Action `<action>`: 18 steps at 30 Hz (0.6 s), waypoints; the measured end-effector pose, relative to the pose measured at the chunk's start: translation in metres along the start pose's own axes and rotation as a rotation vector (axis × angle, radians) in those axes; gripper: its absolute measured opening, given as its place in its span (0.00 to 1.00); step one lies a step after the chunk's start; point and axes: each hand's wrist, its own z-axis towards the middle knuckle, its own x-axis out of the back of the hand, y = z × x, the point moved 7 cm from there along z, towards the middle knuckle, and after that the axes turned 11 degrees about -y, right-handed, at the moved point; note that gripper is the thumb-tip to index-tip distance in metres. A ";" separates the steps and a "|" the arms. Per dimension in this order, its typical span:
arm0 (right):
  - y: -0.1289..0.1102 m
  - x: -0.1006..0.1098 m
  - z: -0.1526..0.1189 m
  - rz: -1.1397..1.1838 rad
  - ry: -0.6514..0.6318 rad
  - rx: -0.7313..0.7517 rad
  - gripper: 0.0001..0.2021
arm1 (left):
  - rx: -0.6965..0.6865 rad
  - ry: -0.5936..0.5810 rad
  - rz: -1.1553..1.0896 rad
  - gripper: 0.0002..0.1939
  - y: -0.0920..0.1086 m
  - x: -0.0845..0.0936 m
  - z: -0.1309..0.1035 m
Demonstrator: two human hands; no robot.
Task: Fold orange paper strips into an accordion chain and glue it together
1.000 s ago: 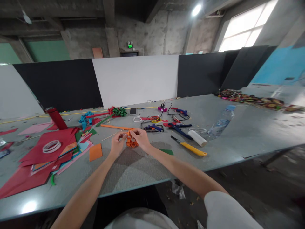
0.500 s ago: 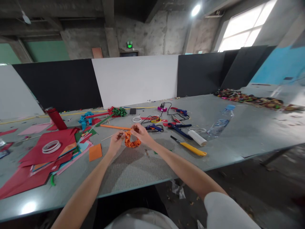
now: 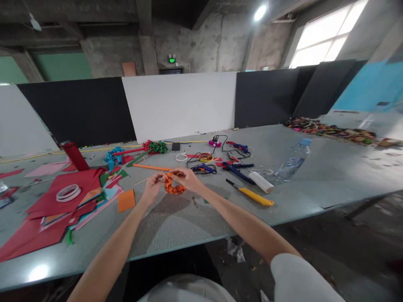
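Between my two hands is an orange folded-paper ring (image 3: 176, 189), its pleats running round an open middle. My left hand (image 3: 153, 186) pinches the ring's upper left edge. My right hand (image 3: 185, 178) is closed on its top edge, with thumb and fingers close to the left fingertips. Just beyond the hands lies an orange paper stick (image 3: 151, 167). A thin wooden stick (image 3: 141, 181) pokes out by my left hand. To the left of my left wrist lies a square of orange paper (image 3: 126, 200).
Red paper sheets (image 3: 63, 184) bear white tape rolls (image 3: 68, 193) on the left, beside a red flask (image 3: 74, 156). On the right lie blue glue guns (image 3: 204, 168) with cords, a yellow-handled knife (image 3: 255, 196), a white roll (image 3: 262, 182) and a water bottle (image 3: 293, 161).
My right hand has shifted slightly down and left along the ring's top, nearer to my left fingertips. The ring stays in nearly the same place.
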 end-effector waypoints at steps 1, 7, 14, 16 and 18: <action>0.000 0.000 0.000 -0.007 0.011 -0.001 0.15 | 0.006 -0.004 -0.004 0.15 -0.001 0.000 0.000; -0.009 0.001 -0.001 -0.058 0.069 0.042 0.13 | 0.026 -0.019 -0.019 0.15 -0.004 -0.002 0.000; -0.018 0.000 -0.002 -0.124 0.071 0.097 0.12 | 0.041 -0.031 0.009 0.17 -0.007 -0.001 0.002; -0.019 0.000 -0.003 -0.135 0.067 0.110 0.12 | 0.050 -0.035 0.023 0.18 -0.007 -0.001 0.002; -0.018 0.000 -0.003 -0.144 0.061 0.117 0.12 | 0.063 -0.043 0.038 0.17 -0.008 -0.001 0.002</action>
